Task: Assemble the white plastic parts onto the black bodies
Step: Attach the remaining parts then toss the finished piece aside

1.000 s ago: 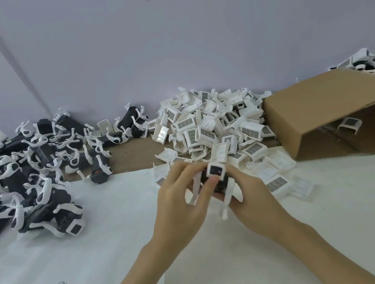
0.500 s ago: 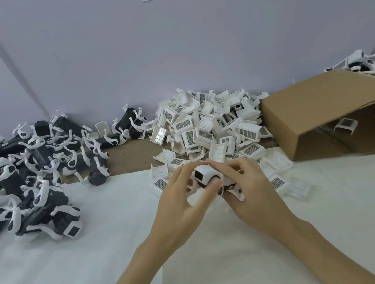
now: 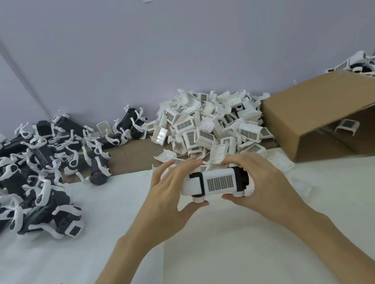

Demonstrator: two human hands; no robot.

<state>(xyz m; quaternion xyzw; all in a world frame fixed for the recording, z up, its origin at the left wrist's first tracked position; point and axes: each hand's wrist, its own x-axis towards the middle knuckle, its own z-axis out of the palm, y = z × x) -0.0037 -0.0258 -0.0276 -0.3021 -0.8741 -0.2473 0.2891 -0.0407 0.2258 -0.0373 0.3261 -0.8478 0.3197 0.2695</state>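
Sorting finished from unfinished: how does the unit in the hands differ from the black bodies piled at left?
The held unit carries a white grille cover on its black body; the piled bodies show no such cover. The held unit is gripped by both hands, left and right; the piled ones lie tangled. Both have white parts on black bodies.

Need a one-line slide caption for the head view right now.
Both hands, left and right, grip a black body with a white cover on it.

- The far side of the black body point(image 3: 217, 182) is covered by the fingers of the left hand point(image 3: 166, 199) and right hand point(image 3: 261, 179).
- The heap of black bodies point(image 3: 16, 183) is cut off by the left edge.
- The cardboard box point(image 3: 338, 108) is cut off at the right edge.
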